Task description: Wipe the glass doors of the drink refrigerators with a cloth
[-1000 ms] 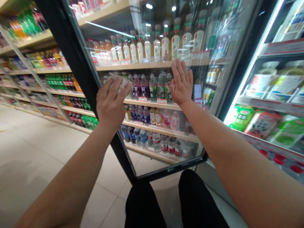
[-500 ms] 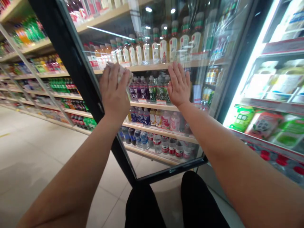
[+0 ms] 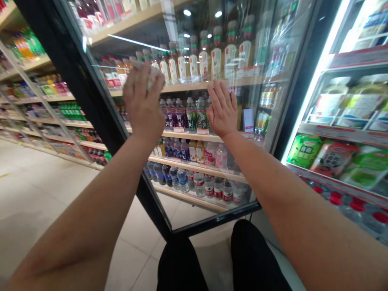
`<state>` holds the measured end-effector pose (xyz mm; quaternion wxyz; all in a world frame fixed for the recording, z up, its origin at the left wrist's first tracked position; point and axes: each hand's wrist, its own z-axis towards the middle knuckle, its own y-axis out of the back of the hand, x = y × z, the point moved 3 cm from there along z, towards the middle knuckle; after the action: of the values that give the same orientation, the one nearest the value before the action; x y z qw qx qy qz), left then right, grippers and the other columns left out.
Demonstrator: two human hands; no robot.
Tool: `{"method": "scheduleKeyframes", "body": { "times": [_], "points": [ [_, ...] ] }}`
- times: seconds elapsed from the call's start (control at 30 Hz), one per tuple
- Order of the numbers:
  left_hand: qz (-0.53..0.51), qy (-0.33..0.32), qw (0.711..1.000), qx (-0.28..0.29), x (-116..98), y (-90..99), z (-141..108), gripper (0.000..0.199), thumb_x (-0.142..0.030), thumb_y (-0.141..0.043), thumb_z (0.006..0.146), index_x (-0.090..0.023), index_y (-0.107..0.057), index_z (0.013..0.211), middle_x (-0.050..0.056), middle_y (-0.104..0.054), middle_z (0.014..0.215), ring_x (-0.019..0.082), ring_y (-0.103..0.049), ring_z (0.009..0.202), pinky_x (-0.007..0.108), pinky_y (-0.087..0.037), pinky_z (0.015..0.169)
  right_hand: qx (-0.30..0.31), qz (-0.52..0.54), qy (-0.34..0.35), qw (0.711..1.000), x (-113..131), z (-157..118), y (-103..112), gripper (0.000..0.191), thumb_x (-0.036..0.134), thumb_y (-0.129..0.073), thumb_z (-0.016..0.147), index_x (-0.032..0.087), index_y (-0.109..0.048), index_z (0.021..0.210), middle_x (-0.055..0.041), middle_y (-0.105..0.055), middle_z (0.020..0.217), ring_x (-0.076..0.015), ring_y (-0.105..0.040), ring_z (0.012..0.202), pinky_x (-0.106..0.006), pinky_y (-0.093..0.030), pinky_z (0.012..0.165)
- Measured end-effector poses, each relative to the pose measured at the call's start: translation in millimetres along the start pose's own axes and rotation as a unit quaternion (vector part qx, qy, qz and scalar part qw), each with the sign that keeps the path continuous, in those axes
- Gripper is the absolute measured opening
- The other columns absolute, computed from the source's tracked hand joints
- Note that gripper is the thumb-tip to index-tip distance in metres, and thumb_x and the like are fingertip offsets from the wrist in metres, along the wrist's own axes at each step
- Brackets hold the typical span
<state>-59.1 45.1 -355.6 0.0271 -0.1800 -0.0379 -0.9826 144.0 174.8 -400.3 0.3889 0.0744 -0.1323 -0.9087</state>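
**Hand Positions on the Glass Door** (image 3: pixel 79 76)

Begin at the door's left edge. My left hand (image 3: pixel 144 101) is just inside that edge, on the upper part of the pane (image 3: pixel 182 210). Its fingers are nearly straight, slightly parted, and hold a cloth (image 3: pixel 153 72) beneath them. I judge that this flat hold spreads the fabric broadly and lets the hand bear evenly on the glass.

Near the middle of the pane, well apart from the left, is my right hand (image 3: pixel 223 109). It is fully extended, fingers side by side, holding nothing. The palm appears to rest on the glass, probably to steady the door against a one-sided push. The door stands swung out, with the lit fridge (image 3: pixel 348 131) beyond its right edge; this presumably gives me reach across the pane.

Appearance, left to right:

- Cloth: pale and crumpled, showing past the fingertips and between the fingers. Most is hidden; blur prevents reading any pattern.
- Pane: transparent, dark-framed, leaning in view. Light reflections (image 3: pixel 187 13) cross its upper part, and rows of bottles (image 3: pixel 199 184) show through. Its lower left corner lies just beside my knee (image 3: pixel 178 258).
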Motion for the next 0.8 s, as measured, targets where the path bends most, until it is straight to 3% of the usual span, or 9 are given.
{"method": "scheduleKeyframes", "body": {
  "times": [0.07,0.13,0.23,0.3,0.37,0.47,0.6,0.67,0.8],
  "points": [
    [-0.002,-0.061,0.997,0.043,-28,-1.6,-12,0.043,-0.024,-0.033,0.107,-0.027,-0.051,0.146,-0.003,-0.039,0.161,0.018,-0.026,0.15,0.048,-0.031,0.122,0.003,0.0,-0.001,1.0,0,0,0,0.062,0.027,-0.028,0.098,0.024,-0.033,0.159,-0.0028,-0.031,0.167,-0.019,-0.016,0.158,-0.05,-0.009,0.131],
    [-0.009,-0.085,0.994,0.073,-37,-3.6,-12,0.04,-0.027,-0.034,0.108,-0.027,-0.056,0.142,-0.002,-0.046,0.156,0.019,-0.032,0.148,0.047,-0.035,0.12,-0.004,0.006,0.0,1.0,0,0,0,0.062,0.027,-0.028,0.098,0.024,-0.034,0.159,-0.0028,-0.032,0.166,-0.0189,-0.017,0.158,-0.051,-0.009,0.131],
    [0.014,-0.034,0.998,0.044,2,-9.2,18,0.039,-0.034,-0.035,0.109,-0.027,-0.058,0.139,-0.006,-0.045,0.157,0.017,-0.034,0.146,0.043,-0.031,0.122,-0.018,0.021,0.002,1.0,0,0,-1,0.061,0.027,-0.028,0.097,0.024,-0.036,0.158,-0.0026,-0.033,0.166,-0.0191,-0.018,0.158,-0.051,-0.009,0.13],
    [0.06,-0.013,0.998,-0.014,37,-14.0,41,0.04,-0.033,-0.032,0.11,-0.025,-0.057,0.14,-0.009,-0.037,0.16,0.009,-0.024,0.148,0.034,-0.022,0.125,-0.022,0.024,0.004,0.999,-1,0,0,0.061,0.027,-0.028,0.097,0.024,-0.037,0.158,-0.0023,-0.034,0.165,-0.0192,-0.019,0.157,-0.051,-0.009,0.13],
    [0.088,-0.013,0.994,-0.057,52,-19.1,52,0.041,-0.027,-0.031,0.11,-0.021,-0.052,0.144,-0.012,-0.028,0.163,0.002,-0.01,0.151,0.026,-0.011,0.127,-0.023,0.021,0.005,0.999,-1,0,0,0.061,0.027,-0.028,0.097,0.024,-0.037,0.158,-0.0026,-0.034,0.165,-0.0191,-0.019,0.157,-0.05,-0.009,0.13],
    [0.067,-0.054,0.995,-0.056,23,-24.2,40,0.043,-0.021,-0.032,0.108,-0.024,-0.046,0.149,-0.012,-0.02,0.167,-0.002,0.004,0.152,0.028,-0.007,0.128,-0.026,0.019,0.007,0.999,-1,0,0,0.06,0.029,-0.027,0.098,0.023,-0.037,0.158,-0.003,-0.034,0.165,-0.019,-0.02,0.157,-0.05,-0.009,0.13],
    [-0.032,-0.117,0.987,0.105,-22,-29.9,26,0.039,-0.029,-0.032,0.11,-0.025,-0.054,0.142,-0.003,-0.036,0.163,0.009,-0.014,0.155,0.04,-0.023,0.127,-0.03,0.032,0.011,0.999,-1,0,-2,0.061,0.029,-0.028,0.098,0.025,-0.035,0.158,-0.0023,-0.034,0.165,-0.0192,-0.019,0.157,-0.052,-0.009,0.13],
    [-0.006,-0.111,0.99,0.084,-6,-26.9,40,0.039,-0.03,-0.031,0.111,-0.023,-0.054,0.141,-0.003,-0.037,0.162,0.006,-0.016,0.153,0.034,-0.02,0.126,-0.035,0.033,0.008,0.999,-2,0,-3,0.062,0.027,-0.029,0.096,0.024,-0.036,0.157,-0.0031,-0.034,0.165,-0.0194,-0.02,0.157,-0.053,-0.01,0.129],
    [0.089,-0.066,0.992,-0.054,49,-16.1,72,0.038,-0.02,-0.03,0.111,-0.017,-0.05,0.144,-0.01,-0.024,0.166,-0.01,0.007,0.147,0.014,-0.001,0.121,-0.033,0.022,0.014,0.999,-2,0,-2,0.062,0.027,-0.028,0.097,0.025,-0.034,0.158,-0.0035,-0.034,0.166,-0.0199,-0.019,0.157,-0.054,-0.01,0.129]
  ]
}}
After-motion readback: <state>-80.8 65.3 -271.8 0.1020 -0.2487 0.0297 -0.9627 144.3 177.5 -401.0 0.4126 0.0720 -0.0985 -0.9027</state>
